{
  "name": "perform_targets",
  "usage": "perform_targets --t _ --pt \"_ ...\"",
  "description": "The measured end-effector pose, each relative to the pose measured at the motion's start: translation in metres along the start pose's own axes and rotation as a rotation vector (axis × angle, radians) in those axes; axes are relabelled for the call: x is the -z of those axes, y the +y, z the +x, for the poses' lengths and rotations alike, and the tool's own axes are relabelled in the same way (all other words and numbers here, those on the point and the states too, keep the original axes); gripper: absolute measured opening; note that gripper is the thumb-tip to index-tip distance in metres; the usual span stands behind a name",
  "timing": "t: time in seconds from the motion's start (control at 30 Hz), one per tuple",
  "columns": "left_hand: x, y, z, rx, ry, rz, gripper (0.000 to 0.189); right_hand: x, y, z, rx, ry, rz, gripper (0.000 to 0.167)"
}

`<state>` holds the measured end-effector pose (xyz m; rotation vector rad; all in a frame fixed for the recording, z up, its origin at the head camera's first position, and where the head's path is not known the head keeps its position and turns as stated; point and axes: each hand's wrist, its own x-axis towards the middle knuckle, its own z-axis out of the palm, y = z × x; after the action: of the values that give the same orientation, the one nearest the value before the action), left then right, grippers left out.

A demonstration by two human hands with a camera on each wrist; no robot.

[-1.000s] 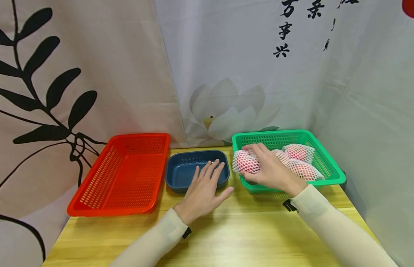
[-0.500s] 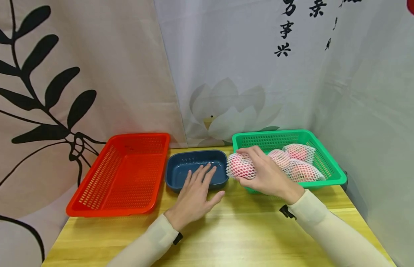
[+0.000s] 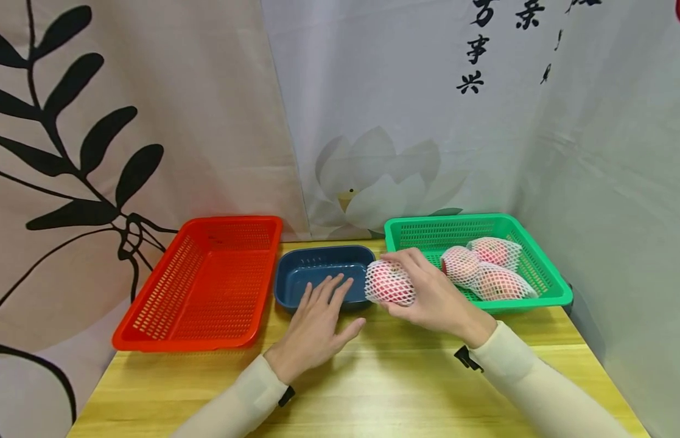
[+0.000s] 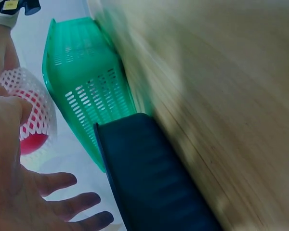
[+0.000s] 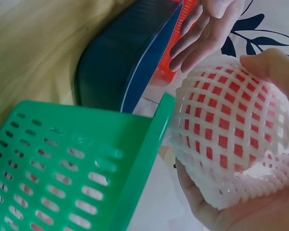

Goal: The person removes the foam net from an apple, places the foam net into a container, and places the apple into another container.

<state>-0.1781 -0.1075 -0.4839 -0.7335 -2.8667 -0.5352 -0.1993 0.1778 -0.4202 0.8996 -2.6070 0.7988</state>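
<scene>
Foam-netted red round fruit [image 3: 389, 283]: cradle lightly (likely bruisable)
Right hand [image 3: 438, 298]: clamped on it, toward wooden tabletop's [image 3: 405, 383] far edge
Left hand [image 3: 315, 330]: fingers apart

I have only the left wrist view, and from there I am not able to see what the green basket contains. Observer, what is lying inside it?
Observer: The head view shows three red fruits in white foam nets lying in the green basket. The right hand, which grips another netted fruit, hides part of the basket, so I cannot exclude more.
Operator: Thank you. My picture also cuts off the dark blue tray. What stands on its other side, away from the green basket?
Observer: A red plastic basket stands there, beside the dark blue tray, on the person's left.
</scene>
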Motion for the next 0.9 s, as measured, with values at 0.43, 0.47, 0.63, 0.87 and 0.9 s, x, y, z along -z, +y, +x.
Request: perform_targets --t 0.43,0.47,0.63,0.87,0.9 --pt "0.002 -0.001 -0.012 -0.012 0.036 0.013 0.084 -0.012 -0.01 -0.004 0.07 0.0 0.032 0.083" --pt "0.002 -0.001 -0.013 -0.01 0.037 0.01 0.084 -0.013 -0.011 -0.004 0.074 -0.001 0.034 0.083" --pt "0.002 -0.004 -0.018 -0.01 0.064 0.009 0.083 -0.019 -0.014 -0.007 0.081 -0.012 0.047 0.082" --pt "0.007 -0.01 -0.026 -0.014 0.086 0.033 0.085 -0.025 -0.016 -0.011 0.086 -0.013 0.055 0.082" --pt "0.007 -0.011 -0.027 -0.012 0.089 0.036 0.086 -0.026 -0.016 -0.012 0.089 -0.015 0.055 0.082"
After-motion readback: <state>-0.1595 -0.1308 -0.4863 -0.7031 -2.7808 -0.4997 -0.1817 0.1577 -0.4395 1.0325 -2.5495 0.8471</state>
